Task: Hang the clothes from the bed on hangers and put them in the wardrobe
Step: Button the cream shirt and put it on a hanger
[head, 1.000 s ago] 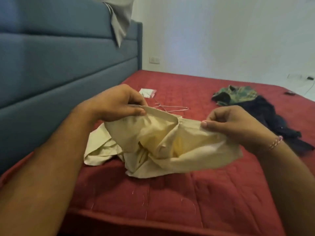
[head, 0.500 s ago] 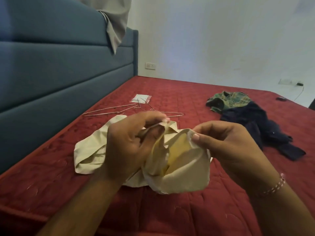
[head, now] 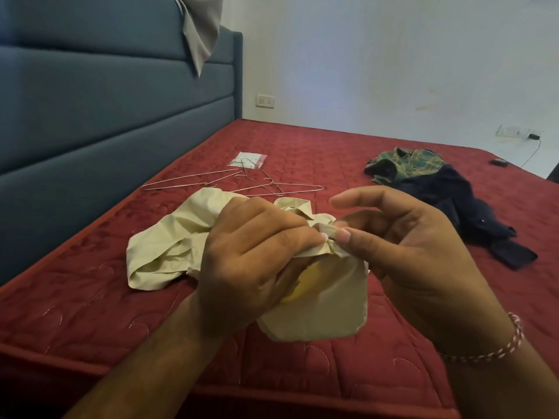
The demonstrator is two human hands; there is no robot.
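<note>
A crumpled cream shirt (head: 169, 246) lies on the red bed (head: 90, 300) in front of me, one end lifted off the quilt. My left hand (head: 254, 261) grips a bunch of this fabric. My right hand (head: 402, 252) pinches the same gathered edge between thumb and a finger, its other fingers spread. Several thin wire hangers (head: 242, 184) lie flat on the bed just behind the shirt. Farther right lie a green plaid shirt (head: 405, 161) and a dark navy garment (head: 459, 207).
A blue padded headboard (head: 90, 110) runs along the left, with a beige cloth (head: 201, 28) draped over its top. A small clear packet (head: 248, 160) lies by the hangers. A white wall stands behind the bed, with sockets and a small dark object (head: 499, 162).
My hands came together and bunched the cream shirt's edge. The left hand turned over onto the fabric. The view rose, showing the hangers.
</note>
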